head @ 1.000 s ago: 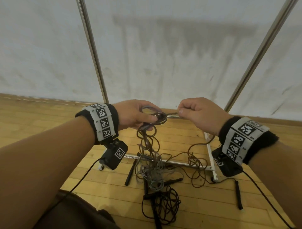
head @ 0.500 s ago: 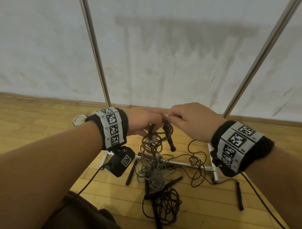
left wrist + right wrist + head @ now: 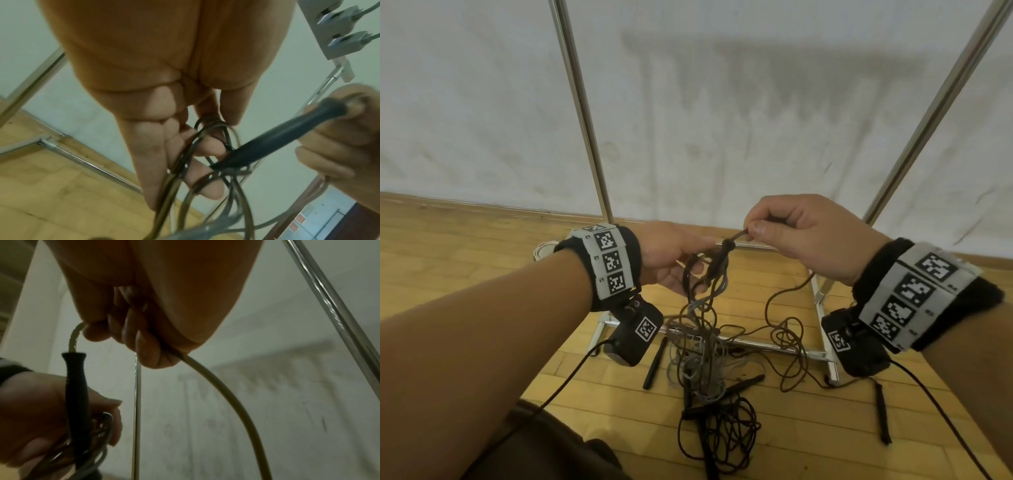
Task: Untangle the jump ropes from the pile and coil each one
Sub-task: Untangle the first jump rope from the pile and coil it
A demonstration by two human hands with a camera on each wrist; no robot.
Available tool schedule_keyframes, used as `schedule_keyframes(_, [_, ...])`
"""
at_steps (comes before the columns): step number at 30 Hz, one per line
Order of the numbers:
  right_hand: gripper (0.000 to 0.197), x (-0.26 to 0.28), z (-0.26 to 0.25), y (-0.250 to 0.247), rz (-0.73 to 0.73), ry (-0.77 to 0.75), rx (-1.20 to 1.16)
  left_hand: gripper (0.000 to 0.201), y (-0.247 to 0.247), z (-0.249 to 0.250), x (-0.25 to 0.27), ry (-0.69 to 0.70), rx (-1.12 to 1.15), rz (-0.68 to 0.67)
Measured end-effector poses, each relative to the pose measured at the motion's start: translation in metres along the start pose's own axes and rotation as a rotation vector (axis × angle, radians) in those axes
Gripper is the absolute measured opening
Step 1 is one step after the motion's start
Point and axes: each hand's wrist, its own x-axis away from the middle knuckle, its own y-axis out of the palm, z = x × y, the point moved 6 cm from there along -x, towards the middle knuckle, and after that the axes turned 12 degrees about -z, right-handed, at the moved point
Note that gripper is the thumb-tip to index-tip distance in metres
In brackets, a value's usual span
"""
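Our right hand (image 3: 801,240) pinches the brown cord just above a slim black rope handle (image 3: 273,142), drawing it through cord loops hooked over our left hand's (image 3: 671,257) curled fingers (image 3: 205,147). Below, the tangled pile of brown and grey jump ropes (image 3: 709,363) lies on the wooden floor (image 3: 465,246); we judge nothing coiled yet.

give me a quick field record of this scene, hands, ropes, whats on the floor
left hand: fingers hooked through several rope loops
right hand: pinches the cord just above a black handle
black handle: hangs down through the loops
tangled pile: on the wooden floor, dark and grey ropes mixed, not yet coiled
loose handles: one left of the pile, one to the right
metal rack: base frame behind the pile, poles rising in front of the white wall
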Motion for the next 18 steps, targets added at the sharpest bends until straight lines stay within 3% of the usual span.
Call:
schedule_keyframes(2, [0.018,0.002,-0.003,-0.004,0.029,-0.027,-0.058,0.032,-0.010,-0.004,0.000,-0.056,-0.144,0.115])
schedule_keyframes(4, [0.021,0.005,0.005,-0.018,0.162,0.010,-0.162,0.027,-0.021,-0.005,0.002,-0.199,-0.624,0.252])
schedule_keyframes(6, [0.024,0.011,0.014,-0.039,0.339,0.073,-0.195,0.047,-0.030,-0.006,0.006,-0.385,-1.024,0.366])
schedule_keyframes(7, [0.023,0.015,0.018,-0.049,0.389,0.104,-0.164,0.057,-0.033,-0.004,0.006,-0.404,-1.071,0.391])
schedule_keyframes(9, [0.023,0.020,0.025,-0.060,0.388,0.163,-0.087,0.071,-0.028,0.003,0.005,-0.240,-0.939,0.323])
schedule_keyframes(13, [0.021,0.023,0.026,-0.051,0.229,0.161,-0.201,0.082,0.034,0.036,0.000,0.256,-0.369,-0.011])
schedule_keyframes(15, [0.021,0.023,0.021,-0.046,0.171,0.146,-0.206,0.065,0.059,0.056,-0.009,0.410,-0.307,-0.011])
schedule_keyframes(18, [0.023,0.028,0.027,-0.042,0.137,0.163,-0.223,0.015,0.075,0.081,-0.015,0.508,-0.300,0.062])
